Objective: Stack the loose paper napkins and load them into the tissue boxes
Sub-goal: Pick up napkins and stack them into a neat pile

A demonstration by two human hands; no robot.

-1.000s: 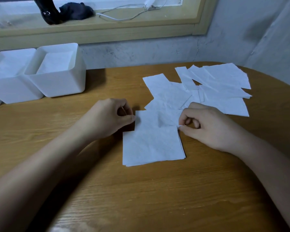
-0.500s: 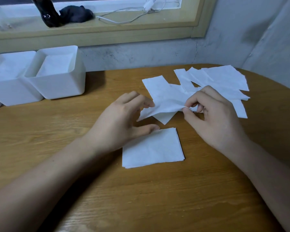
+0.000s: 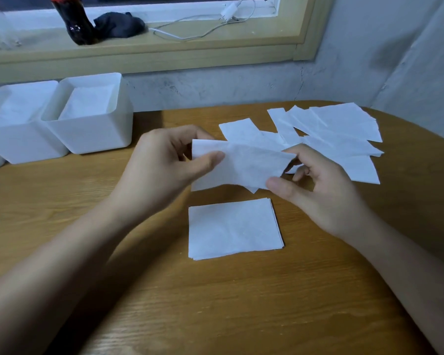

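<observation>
Head view, left hand (image 3: 162,165) and right hand (image 3: 315,190) each pinching one napkin (image 3: 244,167) above the table (image 3: 215,303), neat stack (image 3: 233,229) beneath, loose napkins (image 3: 338,134) beyond, boxes (image 3: 87,124) far left.

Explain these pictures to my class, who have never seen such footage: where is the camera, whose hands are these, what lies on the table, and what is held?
No machine: a person works bare-handed, and one camera worn on the head looks forward and down. The left hand and right hand each pinch an end of one napkin, held above the table. Nearer the person lies a neat stack; behind, to the right, loose napkins lie scattered. At the left stand white tissue boxes with napkins inside. A dark bottle, a dark cloth and a white cable sit on the window sill.
</observation>
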